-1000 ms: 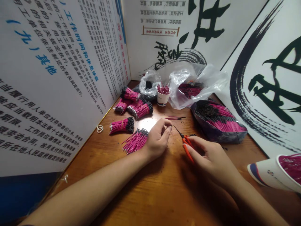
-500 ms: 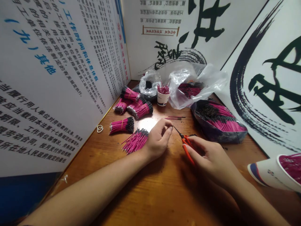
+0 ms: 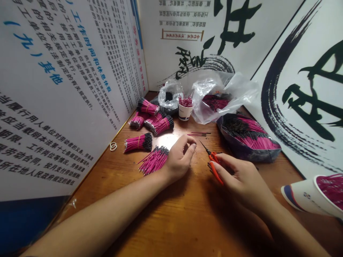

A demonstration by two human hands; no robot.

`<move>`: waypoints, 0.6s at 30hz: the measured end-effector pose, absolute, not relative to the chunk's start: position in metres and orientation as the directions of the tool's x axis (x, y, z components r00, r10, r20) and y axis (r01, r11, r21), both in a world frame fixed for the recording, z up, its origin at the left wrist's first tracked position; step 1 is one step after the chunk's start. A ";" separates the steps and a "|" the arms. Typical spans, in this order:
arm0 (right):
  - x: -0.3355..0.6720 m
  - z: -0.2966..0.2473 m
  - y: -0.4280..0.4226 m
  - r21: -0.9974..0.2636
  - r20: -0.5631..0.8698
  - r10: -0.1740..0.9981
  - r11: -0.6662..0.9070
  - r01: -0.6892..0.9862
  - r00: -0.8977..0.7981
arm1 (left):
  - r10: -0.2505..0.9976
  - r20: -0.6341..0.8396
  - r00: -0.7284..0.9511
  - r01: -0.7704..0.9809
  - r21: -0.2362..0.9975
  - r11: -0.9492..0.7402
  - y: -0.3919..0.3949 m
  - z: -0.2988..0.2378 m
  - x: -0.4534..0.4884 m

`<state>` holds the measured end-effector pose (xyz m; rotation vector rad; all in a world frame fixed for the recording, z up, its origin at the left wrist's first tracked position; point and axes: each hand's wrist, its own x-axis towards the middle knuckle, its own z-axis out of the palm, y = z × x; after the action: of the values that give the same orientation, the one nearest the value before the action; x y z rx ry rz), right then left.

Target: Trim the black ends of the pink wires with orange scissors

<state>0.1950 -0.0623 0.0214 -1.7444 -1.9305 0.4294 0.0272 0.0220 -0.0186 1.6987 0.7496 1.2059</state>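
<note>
Orange-handled snips point(image 3: 213, 159) are gripped in the right hand point(image 3: 238, 176). Its fingers are closed round the handles, and the dark blades are aimed up and left toward the left hand point(image 3: 179, 157), just apart from it. The left hand is rested on the wooden table point(image 3: 187, 221), fingers curled and thumb pressed to forefinger, as a thin piece would be offered to blades. Whether a wire is pinched there cannot be told.

A loose pile of pink wires point(image 3: 154, 160) is laid just beside the left hand, seemingly so that pieces can be drawn without reaching. Beyond it, 1 banded bundle point(image 3: 138, 142) is set apart. A cluster of banded bundles point(image 3: 151, 117) is stacked by the printed board point(image 3: 66, 89), clear of the working space, with a rubber band point(image 3: 113, 146) left nearby. 1 paper cup point(image 3: 184, 109) of pink ends is stood at the back, and an open bag of wires point(image 3: 249, 137) is kept just beyond the right hand.
</note>
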 end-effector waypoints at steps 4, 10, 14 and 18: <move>0.195 0.020 -0.063 -0.550 0.110 0.992 0.117 0.827 -0.067 | 0.852 0.397 0.341 -0.036 0.911 -0.410 0.022 -0.018 0.027; 0.195 0.021 -0.063 -0.543 0.099 0.994 0.100 0.834 -0.055 | 0.857 0.390 0.338 -0.045 0.916 -0.399 0.022 -0.019 0.028; 0.195 0.021 -0.063 -0.540 0.084 0.995 0.090 0.837 -0.052 | 0.856 0.396 0.333 -0.051 0.914 -0.403 0.022 -0.019 0.028; 0.195 0.021 -0.064 -0.532 0.089 0.995 0.094 0.841 -0.055 | 0.858 0.392 0.332 -0.057 0.916 -0.396 0.021 -0.019 0.028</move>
<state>0.1948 -0.0641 0.0206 -1.7975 -1.9487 0.4764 0.0281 0.0211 -0.0190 1.6543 0.7321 1.2186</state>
